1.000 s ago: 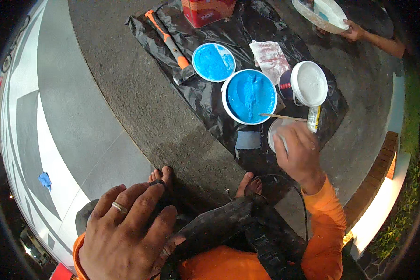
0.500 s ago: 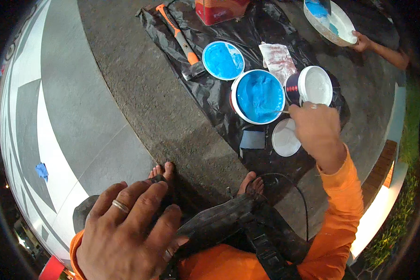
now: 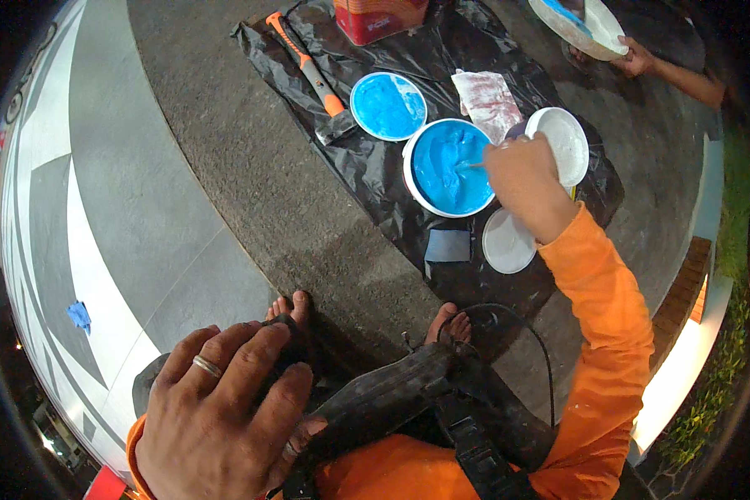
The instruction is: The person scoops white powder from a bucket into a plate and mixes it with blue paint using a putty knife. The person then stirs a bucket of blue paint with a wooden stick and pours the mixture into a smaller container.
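My right hand [image 3: 525, 182] is closed around a thin stick [image 3: 472, 165], whose lower end is in thick blue paint [image 3: 446, 190]. That paint fills a round white-rimmed bucket [image 3: 407, 173]. Just right of my fingers stands a smaller bucket [image 3: 570, 137] with whitish contents, partly hidden by the hand. A pale round lid [image 3: 507, 243] lies below my wrist, with a grey-blue square pad [image 3: 448, 247] beside it. My left hand [image 3: 229, 400], wearing a ring, rests over my dark-clad knee, fingers stretched out and holding nothing.
Black plastic sheeting [image 3: 367, 179] lies under the buckets. On it are a blue-smeared lid [image 3: 388, 106], an orange-handled hammer [image 3: 312, 79], a stained cloth [image 3: 486, 102] and a red container [image 3: 379, 18]. At upper right, another person's hand [image 3: 636, 58] holds a shallow bowl [image 3: 600, 37].
My right hand has moved up and left with the stick, closer over the blue paint. The other person's bowl has shifted up and left. My left hand stays on the knee.
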The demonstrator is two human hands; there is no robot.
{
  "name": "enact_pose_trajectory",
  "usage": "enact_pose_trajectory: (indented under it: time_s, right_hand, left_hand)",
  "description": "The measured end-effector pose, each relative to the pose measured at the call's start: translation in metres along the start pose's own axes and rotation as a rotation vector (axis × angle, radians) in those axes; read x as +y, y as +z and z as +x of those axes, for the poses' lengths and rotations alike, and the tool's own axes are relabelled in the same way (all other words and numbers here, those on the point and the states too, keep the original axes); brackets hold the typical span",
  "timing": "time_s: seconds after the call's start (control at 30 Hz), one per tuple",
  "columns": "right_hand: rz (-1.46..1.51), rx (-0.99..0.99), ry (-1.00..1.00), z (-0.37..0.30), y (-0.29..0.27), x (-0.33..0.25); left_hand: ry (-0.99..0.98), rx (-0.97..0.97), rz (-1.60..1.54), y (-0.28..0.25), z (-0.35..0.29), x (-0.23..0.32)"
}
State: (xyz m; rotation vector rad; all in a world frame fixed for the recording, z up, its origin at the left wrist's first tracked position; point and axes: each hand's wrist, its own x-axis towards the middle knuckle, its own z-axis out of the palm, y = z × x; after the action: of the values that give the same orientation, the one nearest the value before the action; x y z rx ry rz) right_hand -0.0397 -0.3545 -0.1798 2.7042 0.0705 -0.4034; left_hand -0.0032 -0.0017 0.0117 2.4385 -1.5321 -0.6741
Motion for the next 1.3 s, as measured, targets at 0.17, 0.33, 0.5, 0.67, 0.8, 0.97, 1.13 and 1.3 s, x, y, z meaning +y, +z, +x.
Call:
enact_pose_trajectory:
  time_s: [0.17,0.33,0.5,0.67,0.8,0.97,1.13,1.3]
  right_hand:
    - [0.155,-0.020,-0.008,0.000,0.011,-0.016]
    - [0.215,0.020,-0.038,-0.025,-0.010,-0.007]
    - [0.185,0.056,0.053,-0.032,-0.031,0.007]
    - [0.238,0.143,0.147,-0.014,-0.015,0.010]
    - [0.262,0.088,0.138,-0.002,0.006,-0.013]
    - [0.363,0.010,0.041,-0.016,0.005,-0.019]
    - [0.336,0.012,0.081,-0.045,-0.024,-0.016]
    - [0.231,0.019,0.162,-0.039,-0.044,-0.005]
  left_hand:
    - [0.003,0.008,-0.006,0.000,0.001,0.000]
    - [-0.007,0.007,-0.019,0.000,0.001,-0.003]
    - [-0.006,-0.005,-0.009,0.001,0.002,-0.004]
    - [0.002,-0.001,-0.007,0.001,0.005,-0.003]
    - [0.002,-0.014,-0.007,0.000,0.005,-0.004]
    - [0.003,0.008,-0.004,0.001,0.002,-0.005]
    - [0.007,0.012,-0.008,0.003,0.001,-0.003]
    - [0.000,0.013,0.000,0.002,0.001,-0.003]
